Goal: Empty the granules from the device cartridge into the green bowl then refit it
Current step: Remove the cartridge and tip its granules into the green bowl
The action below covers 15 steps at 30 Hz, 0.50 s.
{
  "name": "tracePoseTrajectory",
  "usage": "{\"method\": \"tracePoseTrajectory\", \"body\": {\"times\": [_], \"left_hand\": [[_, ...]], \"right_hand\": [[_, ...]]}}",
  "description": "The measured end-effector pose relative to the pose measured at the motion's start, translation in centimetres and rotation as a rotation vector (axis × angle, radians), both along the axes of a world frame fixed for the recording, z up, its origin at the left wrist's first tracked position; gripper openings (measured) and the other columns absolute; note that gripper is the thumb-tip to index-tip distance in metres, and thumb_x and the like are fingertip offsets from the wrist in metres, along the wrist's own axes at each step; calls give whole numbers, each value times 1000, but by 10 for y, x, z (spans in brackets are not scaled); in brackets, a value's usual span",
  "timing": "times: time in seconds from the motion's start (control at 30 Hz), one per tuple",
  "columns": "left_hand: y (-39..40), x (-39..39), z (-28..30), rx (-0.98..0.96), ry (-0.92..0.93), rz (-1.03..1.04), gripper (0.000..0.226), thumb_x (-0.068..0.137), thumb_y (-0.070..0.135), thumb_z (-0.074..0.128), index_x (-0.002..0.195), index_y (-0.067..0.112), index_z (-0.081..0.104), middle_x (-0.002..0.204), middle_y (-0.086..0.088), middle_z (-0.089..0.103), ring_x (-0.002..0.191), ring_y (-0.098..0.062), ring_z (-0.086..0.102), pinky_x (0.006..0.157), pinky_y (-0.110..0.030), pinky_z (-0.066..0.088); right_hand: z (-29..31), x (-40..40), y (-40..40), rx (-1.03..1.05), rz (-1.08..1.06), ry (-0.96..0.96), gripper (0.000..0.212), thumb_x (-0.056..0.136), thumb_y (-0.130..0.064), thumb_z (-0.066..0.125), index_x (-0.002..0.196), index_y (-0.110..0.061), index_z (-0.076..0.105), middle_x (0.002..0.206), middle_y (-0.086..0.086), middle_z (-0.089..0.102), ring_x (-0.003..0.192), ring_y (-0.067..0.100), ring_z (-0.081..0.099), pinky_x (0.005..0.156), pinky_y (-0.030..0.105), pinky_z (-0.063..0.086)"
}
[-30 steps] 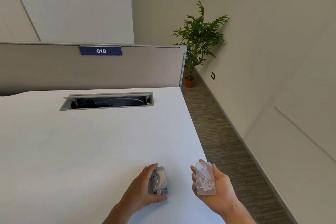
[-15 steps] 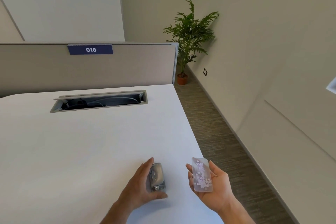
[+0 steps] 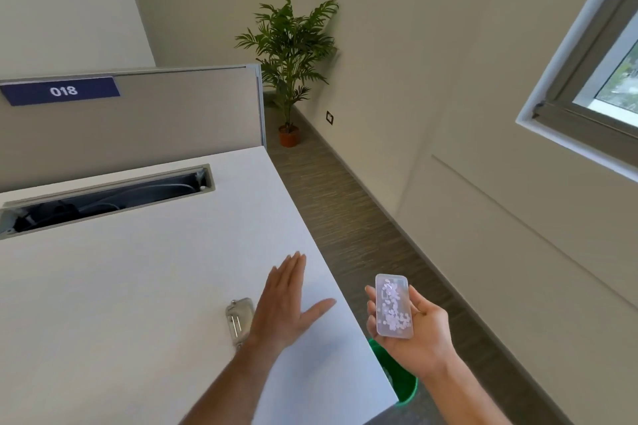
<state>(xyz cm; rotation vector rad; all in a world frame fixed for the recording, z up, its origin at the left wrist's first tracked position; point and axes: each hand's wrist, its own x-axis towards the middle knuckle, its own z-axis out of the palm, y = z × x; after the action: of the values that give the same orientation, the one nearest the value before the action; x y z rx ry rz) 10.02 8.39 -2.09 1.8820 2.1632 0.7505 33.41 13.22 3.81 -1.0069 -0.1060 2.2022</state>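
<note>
My right hand [image 3: 419, 338] holds a clear flat cartridge [image 3: 393, 306] with pale granules inside, out past the desk's right edge. Below that hand, on the floor beside the desk corner, part of the green bowl [image 3: 402, 378] shows; the hand and the desk hide most of it. The small grey device [image 3: 237, 319] lies on the white desk [image 3: 121, 286] near the front. My left hand [image 3: 286, 304] hovers flat and open just to the right of the device, fingers spread, holding nothing.
A cable tray slot [image 3: 103, 200] is cut into the desk's far side, in front of a grey partition [image 3: 155, 124] labelled 018. A potted plant [image 3: 288, 55] stands in the corner. Wood floor runs along the wall, with a window [image 3: 607, 55] at the right.
My left hand has let go of the device and opened flat beside it. The view has swung right and down, bringing the green bowl and the window into sight. The cartridge stays in my right hand.
</note>
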Motion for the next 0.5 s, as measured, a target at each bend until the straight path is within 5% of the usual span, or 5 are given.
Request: {"method": "tracePoseTrajectory", "body": {"times": [0.5], "left_hand": [[87,183,-24,-130,228,5,122,74,96,20,157,12,-8,167,-10,-7,154,-24,-9,126,-52,3]], "right_hand": [[-41,188,96,71,-8,29,56,99,-48,41,116,-5,73,120,18,73,80,25,59,70,39,42]]}}
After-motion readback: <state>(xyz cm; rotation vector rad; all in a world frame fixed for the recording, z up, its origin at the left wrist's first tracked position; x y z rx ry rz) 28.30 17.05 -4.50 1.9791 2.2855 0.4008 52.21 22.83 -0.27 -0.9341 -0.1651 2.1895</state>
